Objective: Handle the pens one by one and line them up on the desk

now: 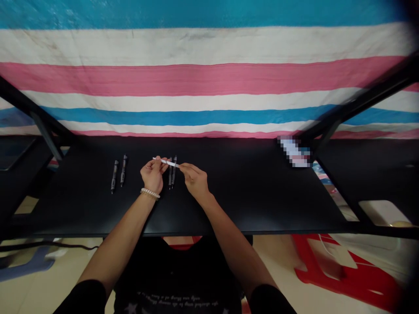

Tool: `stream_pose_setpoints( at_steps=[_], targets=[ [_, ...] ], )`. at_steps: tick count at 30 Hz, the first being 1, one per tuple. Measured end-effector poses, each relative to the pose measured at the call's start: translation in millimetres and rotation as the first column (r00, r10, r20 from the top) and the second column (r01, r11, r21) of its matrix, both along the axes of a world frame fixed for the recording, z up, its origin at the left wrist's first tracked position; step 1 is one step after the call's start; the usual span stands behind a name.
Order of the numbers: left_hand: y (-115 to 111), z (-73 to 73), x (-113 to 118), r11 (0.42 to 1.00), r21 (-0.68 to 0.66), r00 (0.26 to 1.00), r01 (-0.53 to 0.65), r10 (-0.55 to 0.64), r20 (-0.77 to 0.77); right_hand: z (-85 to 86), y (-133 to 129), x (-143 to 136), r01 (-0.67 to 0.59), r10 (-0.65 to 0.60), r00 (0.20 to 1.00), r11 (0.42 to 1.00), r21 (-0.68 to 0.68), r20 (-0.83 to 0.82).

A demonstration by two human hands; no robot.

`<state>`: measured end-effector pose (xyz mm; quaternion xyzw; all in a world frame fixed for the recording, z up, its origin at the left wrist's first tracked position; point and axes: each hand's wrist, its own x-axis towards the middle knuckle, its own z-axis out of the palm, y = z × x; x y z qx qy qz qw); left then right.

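Observation:
A thin white pen refill (pixel 166 162) is held level just above the black table (pixel 248 192). My left hand (pixel 152 175), with a bead bracelet on the wrist, pinches its left part. My right hand (pixel 195 179) pinches its right end. Two dark pens (pixel 172 172) lie side by side on the table just behind and between my hands. Two more dark pens (pixel 118 173) lie to the left of my left hand.
A striped pink, white and blue cloth (pixel 209 78) hangs behind the table. Black frame bars (pixel 356 102) slant at both sides. A blurred small object (pixel 294 151) lies at the table's far right. A red plastic stool (pixel 340 270) stands on the floor at the right.

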<state>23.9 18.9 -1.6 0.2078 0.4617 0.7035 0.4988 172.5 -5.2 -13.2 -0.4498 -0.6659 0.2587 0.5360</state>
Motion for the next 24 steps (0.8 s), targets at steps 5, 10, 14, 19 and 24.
stream_pose_setpoints(
  at_steps=[5,10,14,19,24],
  targets=[
    [0.5,-0.4,0.2,0.999,0.046,1.0,0.013,-0.012,-0.023,6.3,3.0,-4.6,-0.063,-0.01,0.967,0.958,-0.28,-0.253],
    [0.9,2.0,0.9,0.999,0.046,1.0,0.003,-0.003,0.01,9.2,7.3,-0.6,-0.109,0.029,0.948,0.964,-0.241,-0.315],
    [0.7,3.8,0.8,0.999,0.053,0.999,0.009,-0.011,0.033,9.7,8.2,0.4,-0.115,0.022,0.945,0.957,-0.267,-0.327],
    [-0.2,6.5,2.0,0.999,0.049,1.0,0.019,-0.019,0.017,7.1,7.1,-2.6,-0.133,0.017,0.937,0.94,-0.314,-0.349],
    [0.9,8.9,-0.1,0.997,0.07,1.0,0.014,-0.013,-0.005,7.8,3.3,-4.3,0.009,-0.037,0.973,0.992,-0.124,-0.226]
  ],
)
